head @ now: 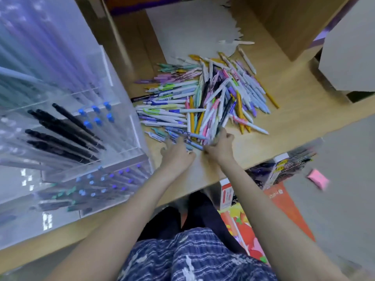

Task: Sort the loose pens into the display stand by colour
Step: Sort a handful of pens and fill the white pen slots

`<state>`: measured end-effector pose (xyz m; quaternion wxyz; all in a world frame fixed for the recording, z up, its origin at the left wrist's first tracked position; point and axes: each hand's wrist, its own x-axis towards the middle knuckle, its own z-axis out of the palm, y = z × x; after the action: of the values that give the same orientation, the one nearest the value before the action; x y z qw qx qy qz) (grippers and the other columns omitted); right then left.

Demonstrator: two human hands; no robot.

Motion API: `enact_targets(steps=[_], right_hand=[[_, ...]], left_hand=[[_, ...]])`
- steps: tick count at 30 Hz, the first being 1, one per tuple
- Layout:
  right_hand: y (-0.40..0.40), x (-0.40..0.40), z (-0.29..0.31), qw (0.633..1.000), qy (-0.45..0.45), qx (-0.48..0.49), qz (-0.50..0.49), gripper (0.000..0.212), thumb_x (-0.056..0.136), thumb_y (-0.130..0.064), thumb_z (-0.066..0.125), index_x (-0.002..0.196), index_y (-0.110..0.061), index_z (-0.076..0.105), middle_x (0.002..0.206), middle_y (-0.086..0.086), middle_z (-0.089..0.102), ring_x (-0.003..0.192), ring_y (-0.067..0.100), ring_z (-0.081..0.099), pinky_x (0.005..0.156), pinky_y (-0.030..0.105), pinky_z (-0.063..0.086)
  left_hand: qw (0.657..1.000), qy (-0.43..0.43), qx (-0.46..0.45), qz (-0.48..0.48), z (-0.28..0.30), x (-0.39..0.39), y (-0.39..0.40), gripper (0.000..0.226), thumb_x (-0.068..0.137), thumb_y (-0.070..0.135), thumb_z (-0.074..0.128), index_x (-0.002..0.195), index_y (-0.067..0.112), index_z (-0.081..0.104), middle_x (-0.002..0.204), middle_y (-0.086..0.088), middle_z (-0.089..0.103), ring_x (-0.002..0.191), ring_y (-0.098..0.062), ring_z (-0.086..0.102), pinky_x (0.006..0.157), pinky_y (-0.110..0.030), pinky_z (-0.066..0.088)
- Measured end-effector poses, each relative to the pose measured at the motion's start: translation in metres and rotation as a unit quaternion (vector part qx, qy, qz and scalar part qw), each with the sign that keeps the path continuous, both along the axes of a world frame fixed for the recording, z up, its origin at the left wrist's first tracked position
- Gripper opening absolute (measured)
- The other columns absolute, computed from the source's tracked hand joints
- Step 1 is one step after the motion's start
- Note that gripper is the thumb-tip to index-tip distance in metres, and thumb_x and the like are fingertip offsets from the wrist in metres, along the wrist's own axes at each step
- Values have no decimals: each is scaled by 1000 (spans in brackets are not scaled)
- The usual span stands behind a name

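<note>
A big heap of loose pens (205,96) in white, blue, purple, pink, yellow and teal lies on the wooden table (288,120). My right hand (220,146) grips a bunch of pens (213,126) at the heap's near edge. My left hand (177,152) lies on the table beside it, fingers touching blue pens (189,142) at the heap's rim; motion blur hides its fingertips. The clear acrylic display stand (129,126) stands at the left, holding black pens (65,134) and blue-capped pens (97,116).
A white sheet (190,31) lies behind the heap. Cardboard boxes (294,23) stand at the back right, with a white box (349,49) beside them. Under the table edge sit packaged goods (282,169), an orange box (282,201) and a pink item (317,179) on the floor.
</note>
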<state>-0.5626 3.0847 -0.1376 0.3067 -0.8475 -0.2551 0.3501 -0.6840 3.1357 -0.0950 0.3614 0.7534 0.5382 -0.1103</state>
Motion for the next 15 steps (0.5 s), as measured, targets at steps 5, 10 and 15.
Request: enact_targets(steps=[5, 10, 15], right_hand=[[-3, 79, 24, 990, 16, -57, 127, 47, 86, -16, 64, 129, -10, 49, 116, 15, 58, 97, 33, 60, 88, 44, 50], [29, 178, 40, 993, -12, 21, 113, 13, 89, -4, 53, 98, -8, 61, 75, 12, 60, 64, 26, 54, 63, 36, 44], [114, 253, 15, 963, -177, 68, 194, 36, 94, -16, 47, 127, -5, 54, 121, 22, 53, 107, 33, 53, 78, 25, 36]], left_hand=[[995, 31, 28, 86, -8, 15, 14, 57, 92, 28, 52, 140, 9, 27, 152, -23, 1, 139, -41, 8, 109, -42, 20], [993, 23, 95, 71, -10, 61, 21, 58, 92, 28, 50, 143, 12, 25, 154, -16, 0, 141, -37, 1, 113, -49, 12], [988, 0, 156, 15, -20, 106, 35, 57, 96, 38, 41, 145, 21, 21, 156, -11, -4, 142, -33, -5, 112, -51, 3]])
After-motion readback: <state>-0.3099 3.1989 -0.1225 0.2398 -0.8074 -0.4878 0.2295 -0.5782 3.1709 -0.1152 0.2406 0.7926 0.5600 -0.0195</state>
